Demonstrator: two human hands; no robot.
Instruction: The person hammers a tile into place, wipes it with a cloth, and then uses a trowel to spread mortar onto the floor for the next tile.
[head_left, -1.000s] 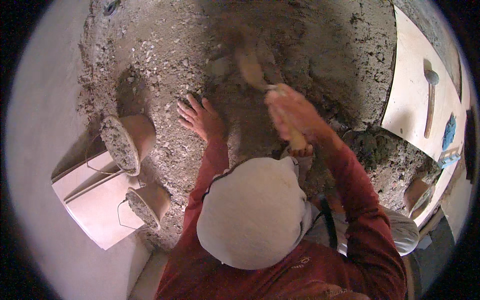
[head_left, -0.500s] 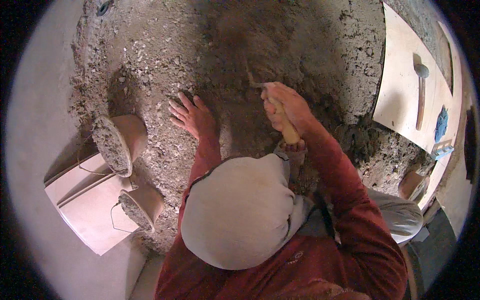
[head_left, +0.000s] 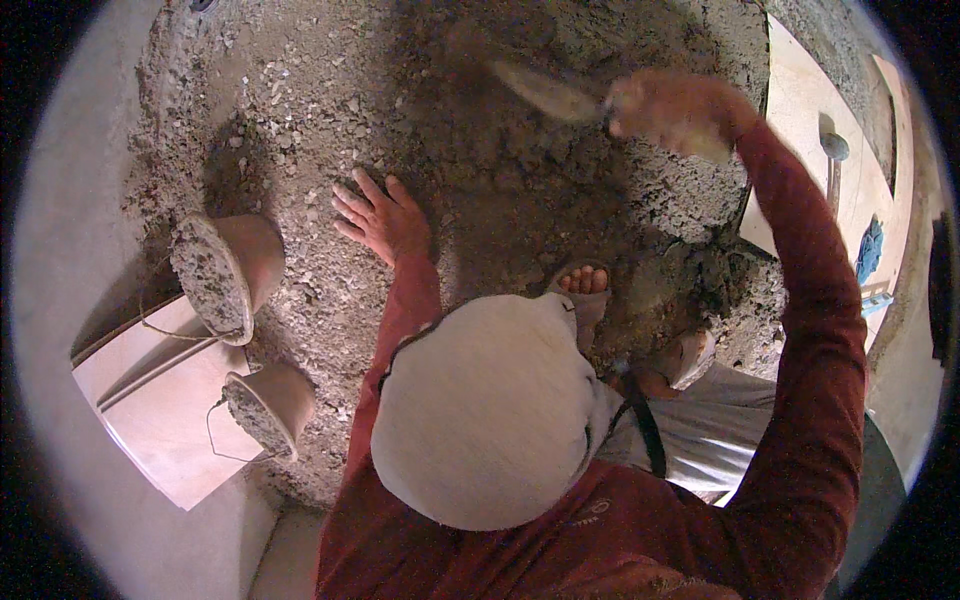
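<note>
My left hand (head_left: 385, 222) lies with spread fingers on the rough, pebbly ground (head_left: 300, 130), left of a darker, finer patch of soil (head_left: 500, 220). It holds nothing. Out to the far right, my right hand (head_left: 670, 108) is wrapped round the pale handle of a trowel (head_left: 545, 92), smeared by motion. The trowel's blade points left over the dark soil; whether it touches the ground I cannot tell. A sandalled foot (head_left: 583, 281) rests between my arms.
Two buckets of gravelly mix, a larger one (head_left: 255, 262) and a smaller one (head_left: 285, 395), stand left beside a pale board (head_left: 190, 450). At right, another board (head_left: 790, 100) carries a tool with a round grey head (head_left: 835, 147) and a blue cloth (head_left: 870, 250).
My right hand has swung outward and away to the right with the trowel, whose blade now shows broadside. My left hand stays spread on the ground.
</note>
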